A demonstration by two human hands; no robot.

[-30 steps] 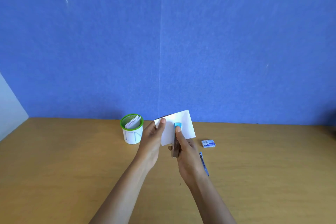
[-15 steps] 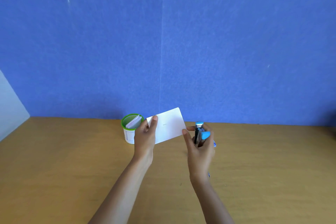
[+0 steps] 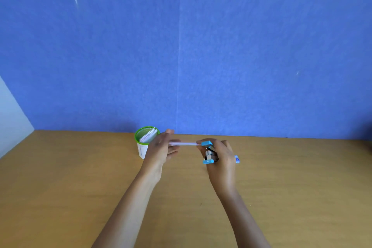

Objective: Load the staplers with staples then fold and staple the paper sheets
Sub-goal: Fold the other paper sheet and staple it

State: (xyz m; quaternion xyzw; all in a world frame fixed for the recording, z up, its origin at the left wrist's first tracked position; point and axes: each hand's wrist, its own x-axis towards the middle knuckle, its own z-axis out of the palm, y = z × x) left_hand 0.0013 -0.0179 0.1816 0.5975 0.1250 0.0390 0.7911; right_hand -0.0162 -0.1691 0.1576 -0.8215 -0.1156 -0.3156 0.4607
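My left hand [image 3: 161, 150] holds a folded white paper sheet [image 3: 184, 143] flat above the table, so only its thin near edge shows. My right hand [image 3: 220, 157] grips a small blue and metal stapler [image 3: 208, 152] with its jaws apart. The stapler's upper blue tip touches the paper's right end. A small blue staple box [image 3: 237, 159] lies on the table just right of my right hand, partly hidden by it.
A white cup with a green rim [image 3: 145, 143] stands behind my left hand and holds several folded paper sheets. The wooden table [image 3: 80, 187] runs to a blue wall at the back. A white panel [image 3: 10, 123] borders the far left.
The paper has turned from upright and facing me to flat and edge-on. My right hand has brought the stapler from beside the sheet to its right end.
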